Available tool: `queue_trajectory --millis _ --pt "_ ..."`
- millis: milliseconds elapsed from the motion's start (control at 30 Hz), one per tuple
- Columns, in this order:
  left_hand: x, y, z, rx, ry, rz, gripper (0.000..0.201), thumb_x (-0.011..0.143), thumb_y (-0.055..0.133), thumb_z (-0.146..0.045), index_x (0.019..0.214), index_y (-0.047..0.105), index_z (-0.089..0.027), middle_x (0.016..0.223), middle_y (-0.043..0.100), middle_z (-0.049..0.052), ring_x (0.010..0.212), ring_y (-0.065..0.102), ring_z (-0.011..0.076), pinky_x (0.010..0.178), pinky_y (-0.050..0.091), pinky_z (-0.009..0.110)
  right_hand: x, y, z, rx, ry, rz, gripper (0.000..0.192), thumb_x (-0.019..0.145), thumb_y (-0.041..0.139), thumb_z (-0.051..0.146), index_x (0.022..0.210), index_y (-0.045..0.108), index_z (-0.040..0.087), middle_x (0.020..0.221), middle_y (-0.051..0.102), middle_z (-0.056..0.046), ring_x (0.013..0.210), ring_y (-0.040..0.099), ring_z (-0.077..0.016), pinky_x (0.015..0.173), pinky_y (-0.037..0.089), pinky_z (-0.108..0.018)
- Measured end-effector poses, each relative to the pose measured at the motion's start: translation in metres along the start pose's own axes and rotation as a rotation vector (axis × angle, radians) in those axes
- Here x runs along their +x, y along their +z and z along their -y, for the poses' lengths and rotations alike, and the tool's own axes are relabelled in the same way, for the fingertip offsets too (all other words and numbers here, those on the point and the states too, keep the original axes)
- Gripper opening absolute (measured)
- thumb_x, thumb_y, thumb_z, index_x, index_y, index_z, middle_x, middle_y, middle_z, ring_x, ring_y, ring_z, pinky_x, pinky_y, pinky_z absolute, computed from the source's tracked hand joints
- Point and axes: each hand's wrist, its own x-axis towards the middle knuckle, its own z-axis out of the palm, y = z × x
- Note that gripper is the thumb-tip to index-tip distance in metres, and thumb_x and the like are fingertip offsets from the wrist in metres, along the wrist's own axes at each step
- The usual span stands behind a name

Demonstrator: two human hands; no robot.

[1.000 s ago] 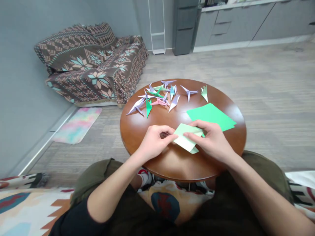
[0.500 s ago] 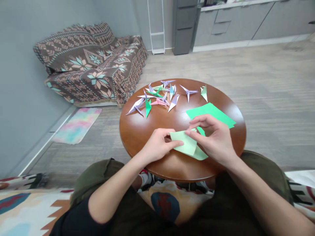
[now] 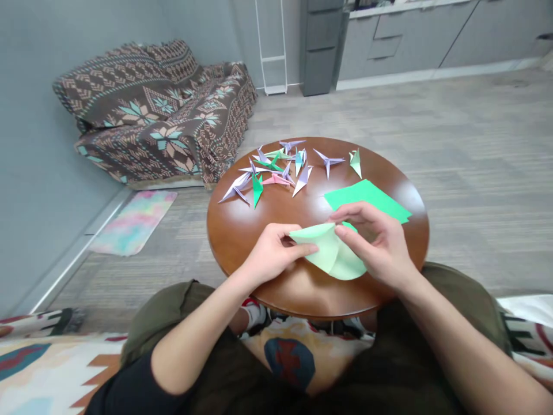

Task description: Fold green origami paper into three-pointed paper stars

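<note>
A pale green sheet of paper (image 3: 332, 256), partly folded and bowed upward, is held over the near part of a round brown wooden table (image 3: 242, 222). My left hand (image 3: 272, 253) pinches its left corner. My right hand (image 3: 375, 245) grips its right side, fingers over the top flap. Just behind my right hand lies a small stack of bright green paper sheets (image 3: 367, 199).
Several folded paper cranes (image 3: 280, 167) in lilac, green, pink and blue are scattered on the table's far side. A patterned brown sofa (image 3: 159, 115) stands at back left, a pastel mat (image 3: 133, 222) on the floor beside it. Grey cabinets (image 3: 410, 34) line the far wall.
The pale green sheet has been opened out from a flat folded shape into a wider, bowed form. My right hand lifted a flap and both hands shifted slightly.
</note>
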Motion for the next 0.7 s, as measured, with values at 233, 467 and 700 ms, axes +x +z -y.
queue_trajectory --millis 233,467,700 --pt "-0.0037 0.0009 -0.002 0.084 -0.026 0.067 0.034 0.075 0.089 -0.041 0.071 0.07 -0.014 0.063 0.059 -0.002 0.06 0.048 0.0109 0.059 0.037 0.023 0.0011 0.0016 0.0058 -0.045 0.099 0.073 0.013 0.09 0.078 0.029 0.082 0.071 0.023 0.082 0.072 -0.001 0.077 0.066 -0.0187 0.069 0.053 -0.03" --pt "-0.009 0.0047 -0.0052 0.189 0.124 0.07 0.025 0.093 0.075 -0.037 0.098 0.082 -0.014 0.082 0.076 0.003 0.066 0.059 0.0113 0.062 0.045 0.021 -0.0002 0.0036 0.0056 -0.059 0.089 0.156 0.018 0.09 0.078 0.026 0.076 0.07 0.021 0.08 0.074 -0.002 0.077 0.066 -0.0186 0.069 0.051 -0.029" --pt "-0.0081 0.0047 -0.0036 0.072 0.103 0.058 0.018 0.091 0.077 -0.03 0.09 0.084 -0.013 0.072 0.074 0.001 0.054 0.058 0.0083 0.055 0.047 0.019 0.002 -0.0015 0.0087 -0.066 0.06 0.199 0.032 0.106 0.059 0.035 0.079 0.07 0.021 0.076 0.071 -0.002 0.076 0.064 -0.0178 0.069 0.047 -0.03"
